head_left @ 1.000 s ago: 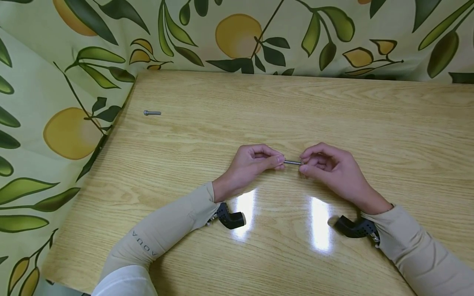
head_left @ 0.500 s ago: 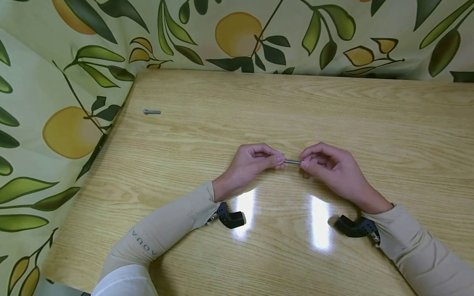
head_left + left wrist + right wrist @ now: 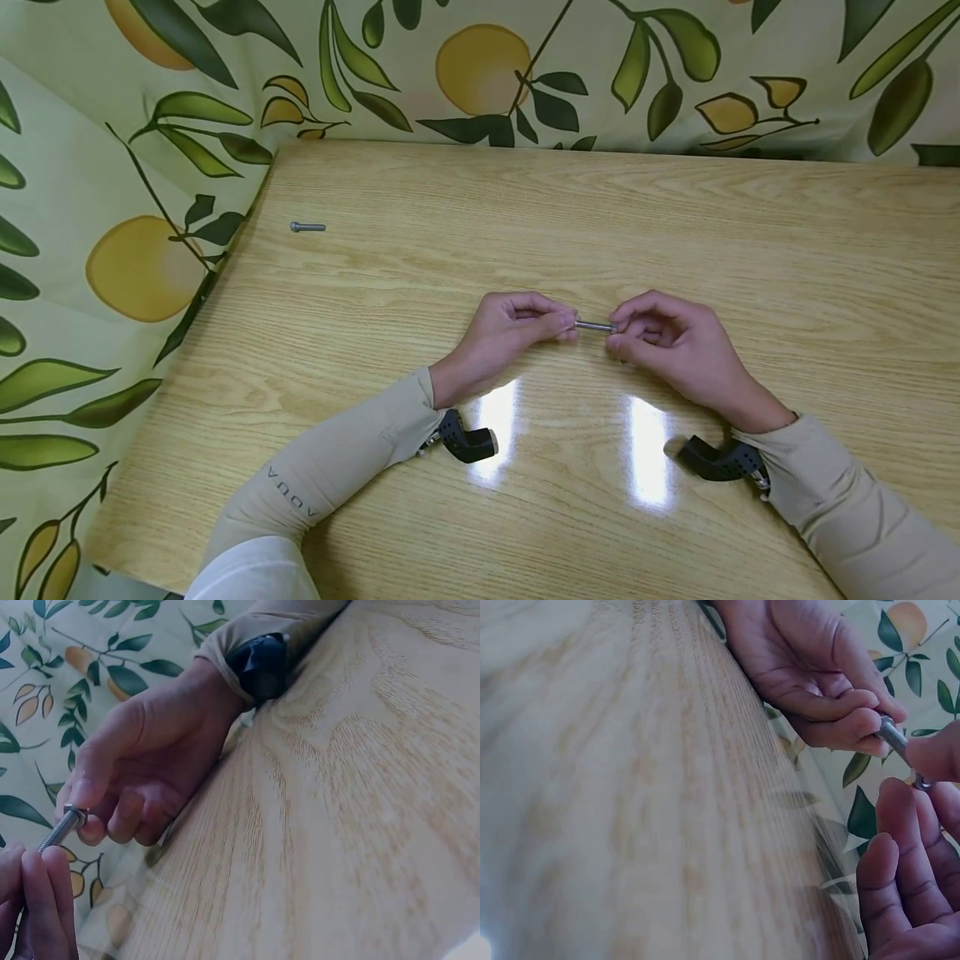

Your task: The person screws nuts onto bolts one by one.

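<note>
Over the middle of the table, my left hand (image 3: 513, 335) pinches a metal bolt (image 3: 595, 326) by its head end between thumb and fingers. The threaded shank lies nearly level and points right. At its far end sits a small nut (image 3: 77, 813), which the thumb and fingertips of my right hand (image 3: 678, 346) pinch. From the right wrist view, the bolt's head end (image 3: 886, 724) shows at the left fingertips, and the nut (image 3: 922, 782) lies between the right thumb and fingers. The left fingers hide part of the head.
A second bolt (image 3: 308, 227) lies at the table's back left. The wooden table (image 3: 420, 225) has a leaf-and-fruit patterned cloth (image 3: 360, 42) along its back and left sides. Black wrist cameras (image 3: 467, 439) hang beneath both sleeves.
The right thumb and fingertips shift around the nut, parting slightly so that it shows more now. The bolt's right end has risen a little; the left hand keeps nearly the same place.
</note>
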`<state>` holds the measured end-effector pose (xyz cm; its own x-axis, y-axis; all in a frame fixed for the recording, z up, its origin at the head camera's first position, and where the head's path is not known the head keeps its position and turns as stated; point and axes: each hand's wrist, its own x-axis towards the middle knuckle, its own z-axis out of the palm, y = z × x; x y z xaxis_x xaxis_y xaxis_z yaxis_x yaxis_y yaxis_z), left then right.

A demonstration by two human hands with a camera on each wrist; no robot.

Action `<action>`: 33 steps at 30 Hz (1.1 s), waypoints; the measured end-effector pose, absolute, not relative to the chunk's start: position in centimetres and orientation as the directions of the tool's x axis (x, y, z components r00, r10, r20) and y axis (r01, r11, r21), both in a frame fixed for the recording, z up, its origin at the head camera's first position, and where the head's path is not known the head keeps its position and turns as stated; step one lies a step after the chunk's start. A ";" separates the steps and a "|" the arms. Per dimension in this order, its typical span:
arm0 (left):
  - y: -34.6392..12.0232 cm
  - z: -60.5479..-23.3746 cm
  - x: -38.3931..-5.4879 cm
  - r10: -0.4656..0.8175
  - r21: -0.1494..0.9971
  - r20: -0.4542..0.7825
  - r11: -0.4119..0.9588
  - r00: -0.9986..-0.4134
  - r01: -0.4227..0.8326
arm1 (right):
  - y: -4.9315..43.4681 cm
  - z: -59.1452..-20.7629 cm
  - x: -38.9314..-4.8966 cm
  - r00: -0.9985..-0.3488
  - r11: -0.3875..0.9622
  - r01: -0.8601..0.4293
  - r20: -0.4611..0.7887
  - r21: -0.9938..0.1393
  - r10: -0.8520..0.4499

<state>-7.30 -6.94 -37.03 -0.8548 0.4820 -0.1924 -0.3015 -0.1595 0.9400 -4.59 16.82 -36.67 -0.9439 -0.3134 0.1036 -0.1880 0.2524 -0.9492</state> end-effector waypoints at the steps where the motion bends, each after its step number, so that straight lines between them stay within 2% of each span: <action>1: -7.0 -37.0 -7.3 0.483 0.938 -0.192 -0.167 -0.854 -0.305 | 16.8 -36.7 -4.6 -0.944 0.243 -0.188 0.107 -0.952 -0.312; 11: -6.7 -37.1 -7.4 0.468 0.937 -0.175 -0.192 -0.866 -0.293 | 17.0 -36.8 -4.6 -0.945 0.192 -0.163 0.097 -0.968 -0.312; 22: -6.4 -37.2 -7.4 0.467 0.926 -0.178 -0.218 -0.866 -0.308 | 17.2 -37.1 -4.7 -0.925 0.026 -0.194 0.174 -0.981 -0.338; 33: -6.4 -37.1 -7.4 0.464 0.958 -0.172 -0.127 -0.869 -0.258 | 17.1 -37.2 -4.8 -0.920 -0.037 -0.202 0.202 -0.979 -0.335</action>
